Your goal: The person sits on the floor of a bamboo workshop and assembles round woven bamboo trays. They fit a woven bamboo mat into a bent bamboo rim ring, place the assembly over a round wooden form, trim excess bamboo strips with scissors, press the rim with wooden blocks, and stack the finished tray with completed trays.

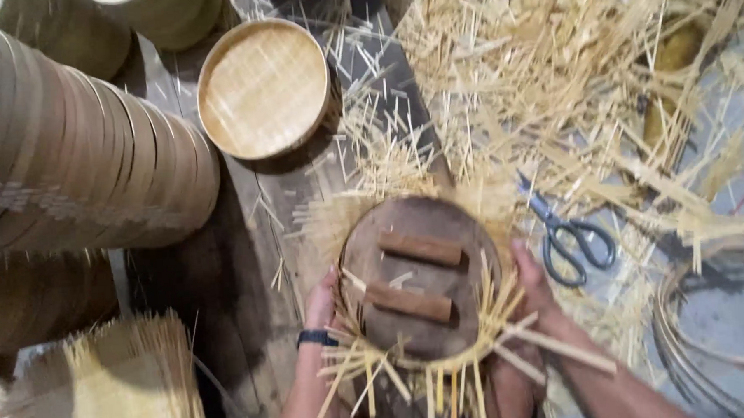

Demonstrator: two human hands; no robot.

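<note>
Both hands, left hand (pixel 320 301) and right hand (pixel 533 279), are gripping the round wooden mould (pixel 418 277) at lower centre, fingers curled on its rim. Bamboo strips (pixel 411 379) are sticking out untrimmed around it; scissors (pixel 569 235) are lying just right, and a finished basket (pixel 262 87) is sitting upper left.

The floor (pixel 225 263) is dark worn planks on the left and grey on the right. A finished round basket (pixel 262 87) lies open side up towards the far edge. A long stack of hoops (pixel 81 153) lies on its side at the left. Loose bamboo strips (pixel 548 71) cover the far right in a thick heap. Scissors (pixel 567 235) lie shut among them. A bare ring (pixel 714 321) rests at the right near corner, and a woven mat (pixel 122 382) at the left near corner.
</note>
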